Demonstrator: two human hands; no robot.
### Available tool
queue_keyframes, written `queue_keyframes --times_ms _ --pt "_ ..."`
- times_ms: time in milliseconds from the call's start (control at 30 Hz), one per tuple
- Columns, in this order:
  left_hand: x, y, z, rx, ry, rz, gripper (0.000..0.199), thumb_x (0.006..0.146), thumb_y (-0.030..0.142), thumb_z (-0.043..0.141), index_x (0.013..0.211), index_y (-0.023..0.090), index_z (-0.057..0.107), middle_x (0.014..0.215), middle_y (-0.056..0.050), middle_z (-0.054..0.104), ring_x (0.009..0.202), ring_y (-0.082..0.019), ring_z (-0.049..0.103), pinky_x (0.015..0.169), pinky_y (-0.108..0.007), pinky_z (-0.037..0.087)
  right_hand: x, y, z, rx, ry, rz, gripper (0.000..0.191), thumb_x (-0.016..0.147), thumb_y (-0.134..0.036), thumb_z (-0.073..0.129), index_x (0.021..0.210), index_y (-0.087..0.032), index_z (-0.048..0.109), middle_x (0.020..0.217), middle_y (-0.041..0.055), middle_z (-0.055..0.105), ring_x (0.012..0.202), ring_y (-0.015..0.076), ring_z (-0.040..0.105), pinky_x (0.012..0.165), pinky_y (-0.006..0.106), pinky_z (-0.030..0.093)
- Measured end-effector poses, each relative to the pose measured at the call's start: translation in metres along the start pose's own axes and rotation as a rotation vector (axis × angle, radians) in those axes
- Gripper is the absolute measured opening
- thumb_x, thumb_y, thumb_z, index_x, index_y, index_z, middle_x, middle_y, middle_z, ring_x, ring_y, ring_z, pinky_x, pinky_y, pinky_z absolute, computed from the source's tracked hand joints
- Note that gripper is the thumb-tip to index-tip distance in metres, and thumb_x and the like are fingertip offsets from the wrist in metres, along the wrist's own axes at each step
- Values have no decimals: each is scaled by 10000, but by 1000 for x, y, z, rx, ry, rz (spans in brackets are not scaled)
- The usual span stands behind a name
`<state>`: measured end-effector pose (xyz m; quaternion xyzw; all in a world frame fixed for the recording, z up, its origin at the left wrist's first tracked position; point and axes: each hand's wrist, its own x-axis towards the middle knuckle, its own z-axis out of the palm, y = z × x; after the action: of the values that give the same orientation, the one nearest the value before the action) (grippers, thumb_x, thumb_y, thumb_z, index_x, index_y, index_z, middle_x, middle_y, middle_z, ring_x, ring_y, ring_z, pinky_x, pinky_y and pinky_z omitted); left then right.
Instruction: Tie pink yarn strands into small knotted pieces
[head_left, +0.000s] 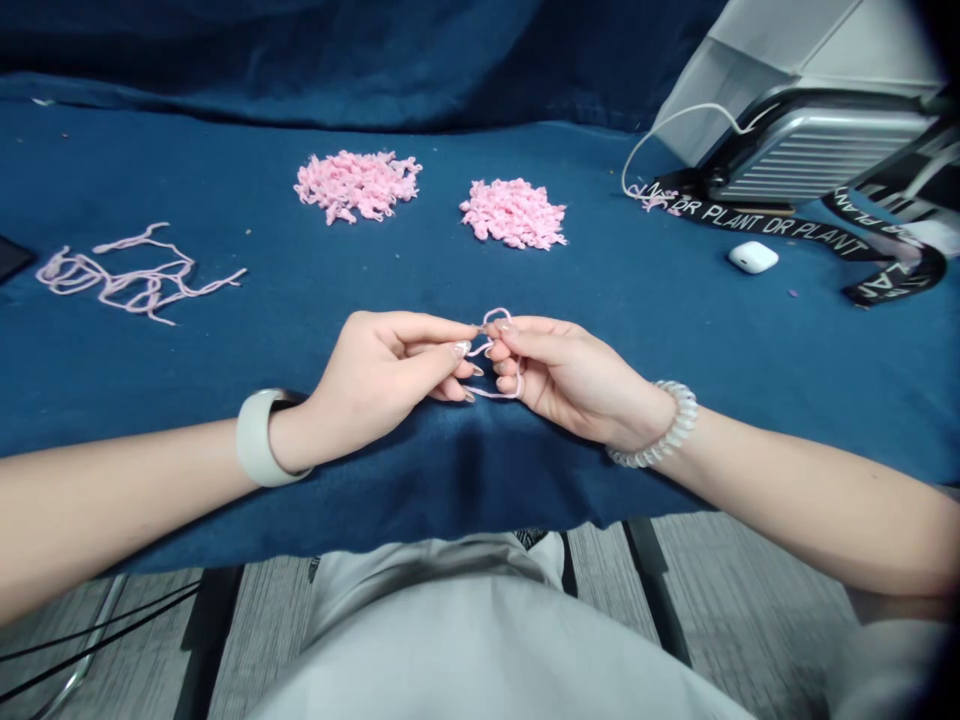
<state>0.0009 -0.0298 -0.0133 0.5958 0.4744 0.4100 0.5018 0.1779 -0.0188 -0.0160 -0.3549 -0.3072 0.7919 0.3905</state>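
A thin pink yarn strand (495,395) runs between my two hands near the table's front edge, with a small loop standing up above the fingertips. My left hand (397,365) pinches it between thumb and fingers. My right hand (562,375) is closed on it too, the strand passing round its lower fingers. The fingertips of both hands almost meet. Part of the yarn is hidden behind the fingers. Beyond the hands lie two piles of short knotted pink yarn pieces, a left pile (358,185) and a right pile (514,213).
Loose pink strands (142,280) lie on the blue cloth (300,285) at the left. To the right are a white earbud case (753,257), a black lettered strap (795,228), a ribbed silver device (825,150) and a white cable (637,150). A dark object (11,258) sits at the left edge.
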Motion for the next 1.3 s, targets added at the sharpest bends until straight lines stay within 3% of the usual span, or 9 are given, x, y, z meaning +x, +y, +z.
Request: queue_keyframes --times_ms 500,800,1300 --pt "-5 2 3 14 -93 -25 358 778 259 621 1131 207 652 781 -23 729 613 -153 686 632 -253 588 0 1 -1 26 -19 -27 53 787 -110 605 822 -116 645 651 -11 594 540 28 525 544 124 499" --pt "-17 7 12 41 -192 -73 590 813 214 549 1380 206 387 695 22 720 671 -143 692 706 -252 573 2 2 -3 59 -37 -50 99 794 -80 580 861 -99 651 673 -5 611 534 27 537 536 134 500" --pt "-14 9 10 6 -274 -91 672 803 167 540 1425 164 286 650 27 709 665 -144 691 733 -258 559 3 -1 -2 75 -9 -46 135 813 -36 510 871 -77 625 647 3 615 498 31 539 515 135 512"
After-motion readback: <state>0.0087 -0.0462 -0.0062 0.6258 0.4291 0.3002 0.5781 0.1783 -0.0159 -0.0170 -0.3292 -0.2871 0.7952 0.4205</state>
